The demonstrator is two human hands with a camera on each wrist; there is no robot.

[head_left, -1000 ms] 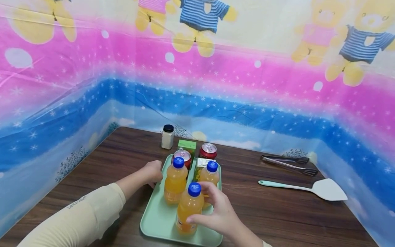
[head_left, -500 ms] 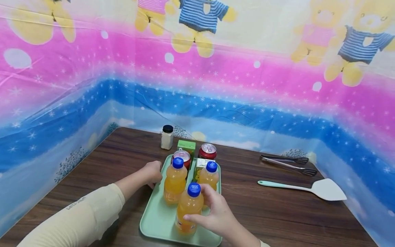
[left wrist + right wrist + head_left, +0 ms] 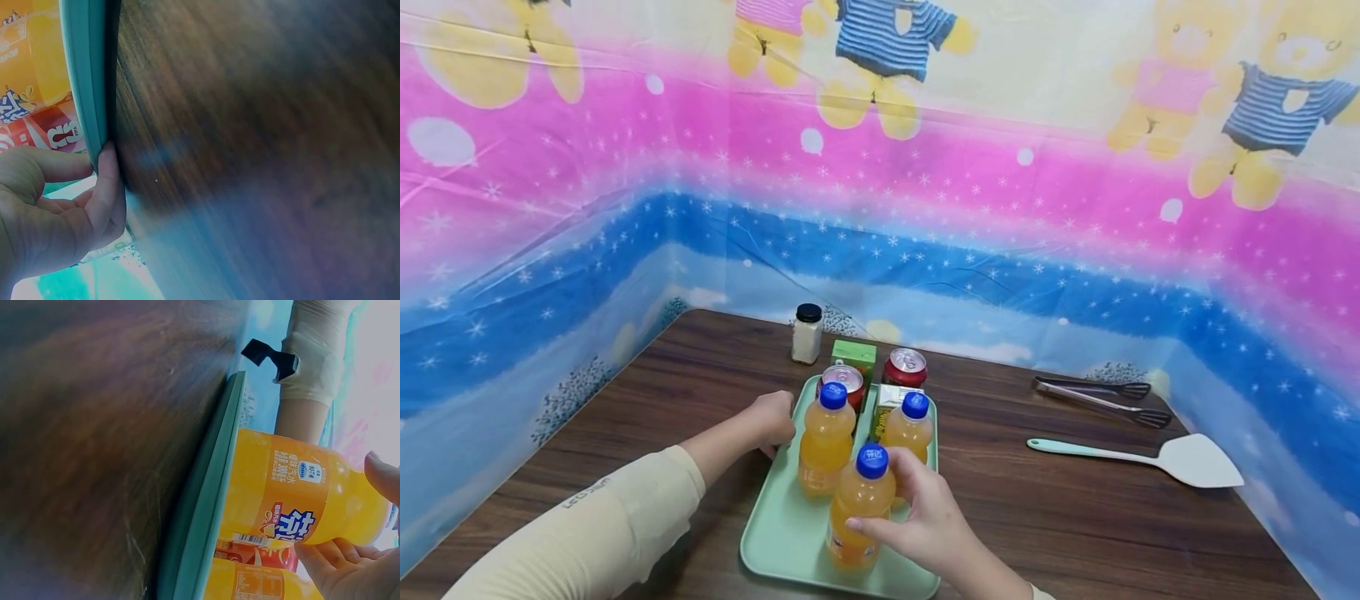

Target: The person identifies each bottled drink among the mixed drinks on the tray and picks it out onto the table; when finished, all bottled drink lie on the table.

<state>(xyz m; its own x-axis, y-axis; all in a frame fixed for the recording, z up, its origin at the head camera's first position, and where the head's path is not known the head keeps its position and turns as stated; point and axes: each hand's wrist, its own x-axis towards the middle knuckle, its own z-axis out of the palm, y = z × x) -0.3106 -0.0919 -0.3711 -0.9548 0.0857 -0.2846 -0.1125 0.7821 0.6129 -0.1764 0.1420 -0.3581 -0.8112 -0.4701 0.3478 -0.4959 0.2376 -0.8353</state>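
My left hand [image 3: 771,421] pinches the left rim of a pale green tray [image 3: 775,546], thumb inside and fingers outside, as the left wrist view shows [image 3: 87,194]. At the tray's near end stands a blue-capped orange soda bottle [image 3: 856,508]. My right hand [image 3: 928,517] grips its upper part, thumb on the near side and fingers behind; in the right wrist view the bottle [image 3: 294,487] has its base at the tray. Two more orange soda bottles stand behind it, one left [image 3: 826,450] and one right [image 3: 908,429], the latter partly hidden by my right hand.
Farther up the tray are a red can [image 3: 842,379], a green carton [image 3: 854,353], a small yellow-green carton [image 3: 891,404] and another red can [image 3: 906,367]. A black-lidded jar [image 3: 807,337] stands behind. Tongs [image 3: 1105,398] and a white spatula [image 3: 1198,461] lie right on the wooden table [image 3: 1000,508].
My right thumb has shifted slightly up along the front bottle. The left hand, tray and other things keep their places.
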